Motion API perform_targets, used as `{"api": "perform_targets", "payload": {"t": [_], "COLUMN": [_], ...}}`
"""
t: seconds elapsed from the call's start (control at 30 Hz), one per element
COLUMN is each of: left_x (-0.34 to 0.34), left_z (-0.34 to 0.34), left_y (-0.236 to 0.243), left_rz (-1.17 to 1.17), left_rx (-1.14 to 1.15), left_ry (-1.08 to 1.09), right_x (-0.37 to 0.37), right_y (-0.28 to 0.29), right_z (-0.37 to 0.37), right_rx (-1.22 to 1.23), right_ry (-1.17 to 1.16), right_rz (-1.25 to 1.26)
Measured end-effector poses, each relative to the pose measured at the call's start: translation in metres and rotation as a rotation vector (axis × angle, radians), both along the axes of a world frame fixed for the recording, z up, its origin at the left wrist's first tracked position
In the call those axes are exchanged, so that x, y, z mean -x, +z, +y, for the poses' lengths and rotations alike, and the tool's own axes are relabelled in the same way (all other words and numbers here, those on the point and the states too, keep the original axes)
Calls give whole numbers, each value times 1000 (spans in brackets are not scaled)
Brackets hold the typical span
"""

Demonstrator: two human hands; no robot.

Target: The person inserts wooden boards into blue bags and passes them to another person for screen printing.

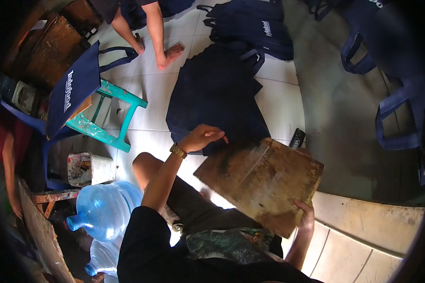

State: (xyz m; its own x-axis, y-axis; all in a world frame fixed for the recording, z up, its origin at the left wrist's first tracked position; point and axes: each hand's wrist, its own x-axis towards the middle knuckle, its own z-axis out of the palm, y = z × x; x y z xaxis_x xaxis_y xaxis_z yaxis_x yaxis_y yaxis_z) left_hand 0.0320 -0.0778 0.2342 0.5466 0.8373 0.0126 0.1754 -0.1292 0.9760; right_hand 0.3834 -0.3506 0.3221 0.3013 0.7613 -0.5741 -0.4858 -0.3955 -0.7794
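My right hand (305, 216) grips the near right edge of a stained brown wooden board (264, 184), which is tilted above my lap. Out over a pile of navy cloth tote bags (212, 94) on the tiled floor is my left hand (202, 137), with a gold watch (178, 150) on its wrist. Its fingers reach toward the board's far left corner and look partly spread, with nothing seen in them. The board's far edge overlaps the near part of the bag pile.
At left, a navy bag (75, 89) lies over a board on a green stool (123, 94). Blue water jugs (104, 207) and a paint-stained white bucket (92, 168) stand nearby. Another person's bare feet (169, 55) are beyond. More bags hang at right (396, 113). A co-worker's arm (9, 170) shows far left.
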Motion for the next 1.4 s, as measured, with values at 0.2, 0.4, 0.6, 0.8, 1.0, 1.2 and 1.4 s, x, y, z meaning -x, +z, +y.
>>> {"api": "perform_targets", "payload": {"t": [0.2,0.4,0.6,0.8,1.0,1.2,1.4], "left_x": [31,42,36,15,19,56,80], "left_z": [1,-20,-20,-32,-33,-39,-47], "left_y": [-132,-180,-150,-129,-105,-113,-119], "left_rz": [553,-15,-264,-626,-309,-252,-291], "left_rx": [630,821,830,915,668,582,385], "left_ry": [355,376,358,512,741,815,681], "right_x": [3,12,21,72,-38,-99,4], "right_y": [-60,-57,-67,-84,-63,-66,-64], "right_z": [3,12,23,26,58,108,242], "right_rx": [-55,-63,-120,9,-73,-83,-49], "right_ry": [45,14,-178,504,693,949,682], "right_rz": [42,38,134,-327,99,207,-480]}}
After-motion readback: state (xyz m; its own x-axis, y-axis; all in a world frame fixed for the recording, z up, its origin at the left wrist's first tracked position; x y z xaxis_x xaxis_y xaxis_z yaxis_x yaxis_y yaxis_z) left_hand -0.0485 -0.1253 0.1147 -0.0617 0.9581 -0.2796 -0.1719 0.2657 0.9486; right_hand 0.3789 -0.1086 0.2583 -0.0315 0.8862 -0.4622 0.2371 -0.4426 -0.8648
